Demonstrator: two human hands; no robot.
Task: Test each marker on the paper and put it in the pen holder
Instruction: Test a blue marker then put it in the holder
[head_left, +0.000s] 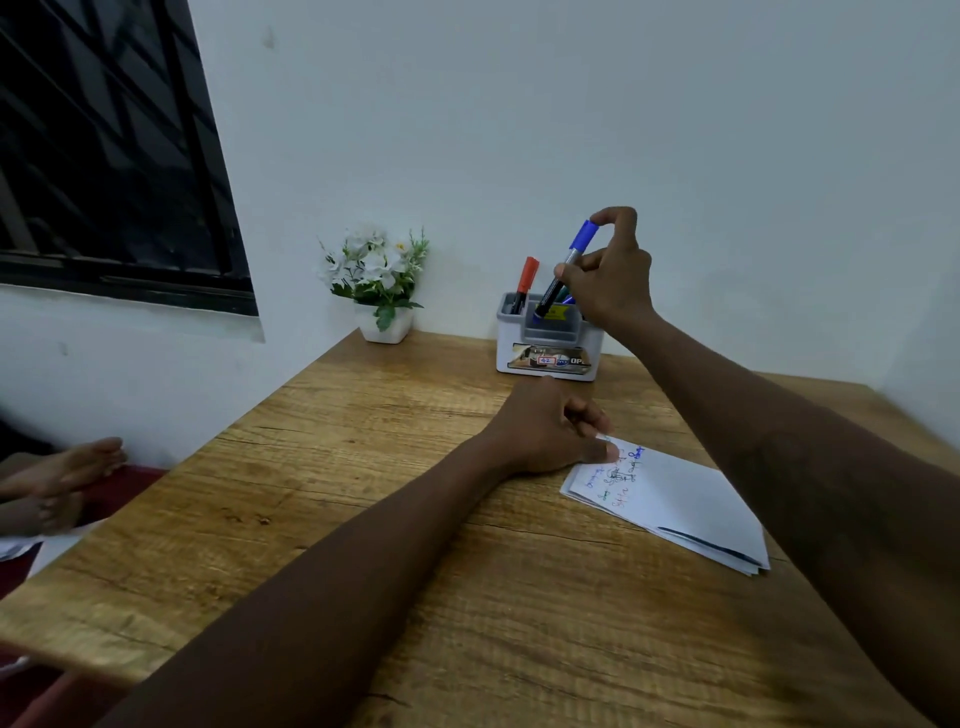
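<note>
Dim, bluish, flat. Slightly blurred at left hand (545, 426) fingers (592, 415); bent and smeared toward edges far from them.

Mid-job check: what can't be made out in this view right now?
1. Head view: right side of the holder, hidden by the right hand gripping the blue marker.
2. Head view: writing on the paper, too small, partly under the left hand.
3. Head view: whether the left hand's curled fingers hold anything, hidden by its back.
</note>
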